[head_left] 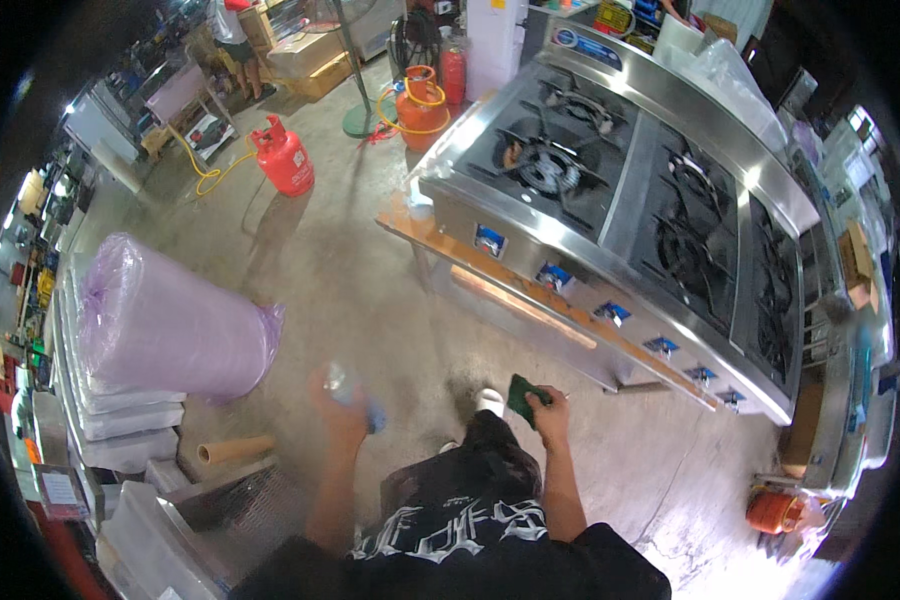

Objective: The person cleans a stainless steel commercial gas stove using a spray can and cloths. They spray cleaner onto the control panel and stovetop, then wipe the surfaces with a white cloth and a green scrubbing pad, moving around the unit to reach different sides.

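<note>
Held out in front of my body, my right hand (551, 412) is closed on a dark green scouring pad (519, 397). My left hand (342, 415) is smeared by motion. Its fingers are wrapped round a clear and blue object (338, 383), whose exact kind is too blurred to tell. Ahead and to the right stands a large stainless steel gas range (620, 150) with black burner grates and a row of knobs on blue plates. Neither hand touches the range; the right one is nearer to it.
A purple plastic-wrapped roll (180, 320) lies on stacked wrapped panels at the left, near a cardboard tube (235, 449). Ahead stand a red gas cylinder (285, 160) and an orange one (422, 110) with a yellow hose. Another person (232, 35) stands far off at the upper left.
</note>
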The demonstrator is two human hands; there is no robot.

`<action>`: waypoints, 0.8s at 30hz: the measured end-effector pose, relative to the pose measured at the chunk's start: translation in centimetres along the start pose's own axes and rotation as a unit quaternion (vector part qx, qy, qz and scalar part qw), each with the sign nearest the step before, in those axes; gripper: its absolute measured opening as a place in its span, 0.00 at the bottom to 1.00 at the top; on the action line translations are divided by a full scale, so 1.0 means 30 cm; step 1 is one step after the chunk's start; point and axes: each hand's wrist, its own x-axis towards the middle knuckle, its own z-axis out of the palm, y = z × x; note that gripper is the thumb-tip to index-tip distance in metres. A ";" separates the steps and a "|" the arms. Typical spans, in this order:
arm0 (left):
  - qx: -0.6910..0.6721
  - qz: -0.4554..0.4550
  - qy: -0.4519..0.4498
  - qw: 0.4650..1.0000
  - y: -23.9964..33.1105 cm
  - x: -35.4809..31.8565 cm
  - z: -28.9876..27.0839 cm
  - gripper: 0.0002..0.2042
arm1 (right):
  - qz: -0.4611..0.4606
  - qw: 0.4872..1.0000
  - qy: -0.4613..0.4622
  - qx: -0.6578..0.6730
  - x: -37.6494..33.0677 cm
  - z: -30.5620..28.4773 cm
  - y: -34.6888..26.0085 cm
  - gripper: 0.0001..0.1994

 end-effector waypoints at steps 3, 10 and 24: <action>0.005 -0.027 0.036 0.999 -0.088 0.134 0.001 0.33 | -0.095 0.993 -0.057 -0.043 0.084 0.184 -0.219 0.17; 0.062 -0.128 -0.008 0.990 -0.132 0.449 0.013 0.32 | -0.066 0.944 -0.316 0.064 0.467 0.752 -0.654 0.17; 0.047 -0.203 -0.044 0.977 -0.488 1.311 0.203 0.33 | 0.131 0.865 0.101 0.473 1.417 1.326 -1.122 0.10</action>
